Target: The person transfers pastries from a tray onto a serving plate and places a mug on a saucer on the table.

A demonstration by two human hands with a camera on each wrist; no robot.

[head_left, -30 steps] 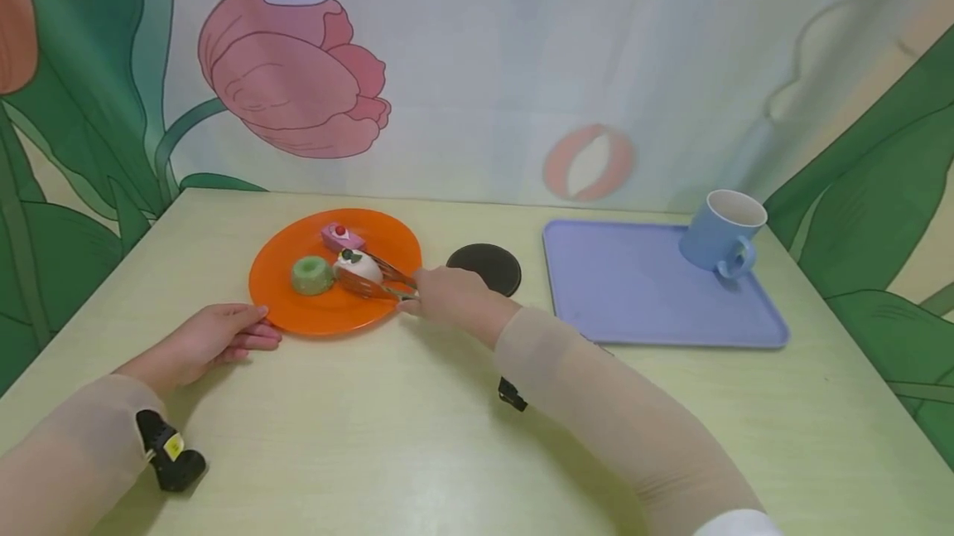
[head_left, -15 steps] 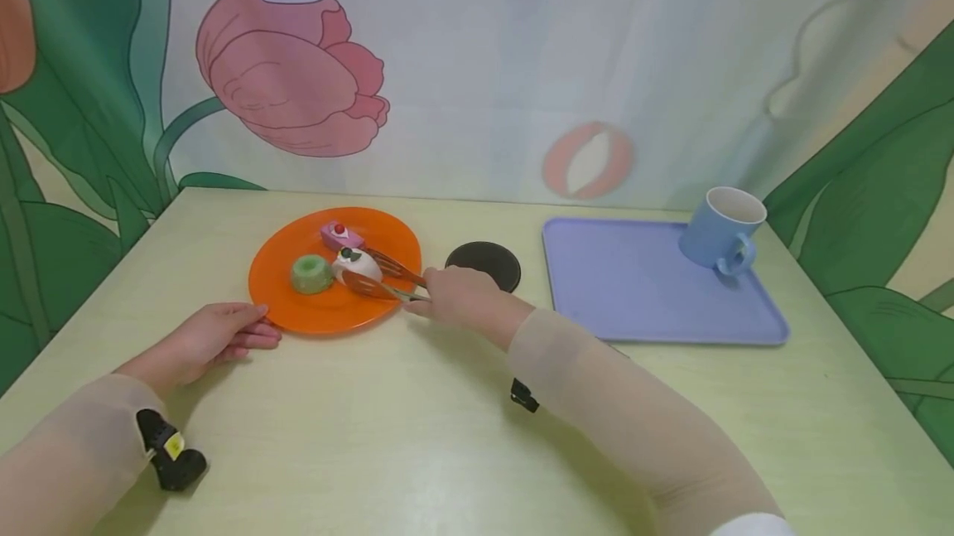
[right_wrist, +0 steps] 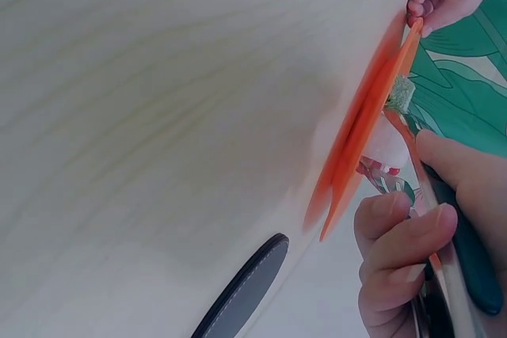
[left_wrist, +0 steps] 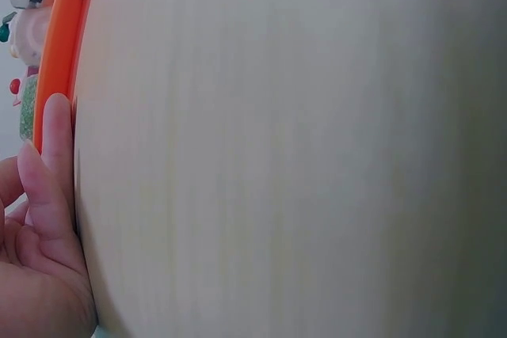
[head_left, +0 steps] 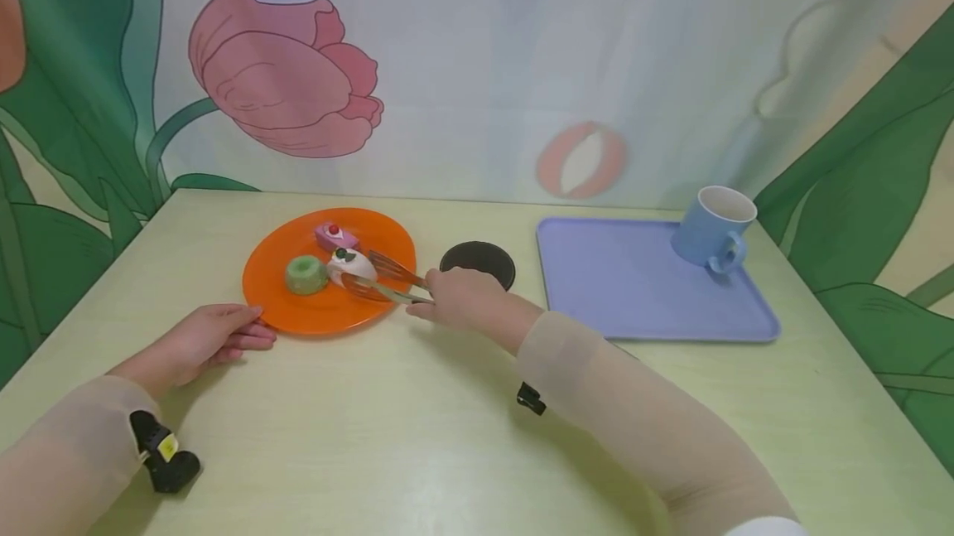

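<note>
My right hand (head_left: 469,297) holds metal serving tongs (head_left: 402,296) over the orange plate (head_left: 339,321). Their two slotted ends stand apart, one on either side of a round white toy cake (head_left: 361,265) with dark green leaves on top. Whether they touch it, I cannot tell. Beside it on the plate sit a green ring-shaped toy cake (head_left: 305,275) and a pink toy cake slice (head_left: 337,238) with a red berry. At the near left rim my left hand (head_left: 216,337) holds the plate, thumb at the edge, fingers lower down.
A round black coaster (head_left: 477,254) lies right of the plate, partly behind my right hand. Farther right is a lilac tray (head_left: 641,296), with a light blue mug (head_left: 708,229) at its back right corner. A printed curtain (head_left: 462,64) hangs behind the table (head_left: 358,437).
My right hand has drawn back slightly to the right, and the tongs' ends have spread wider around the white toy cake. The left hand stays at the rim. The head view has shifted slightly.
</note>
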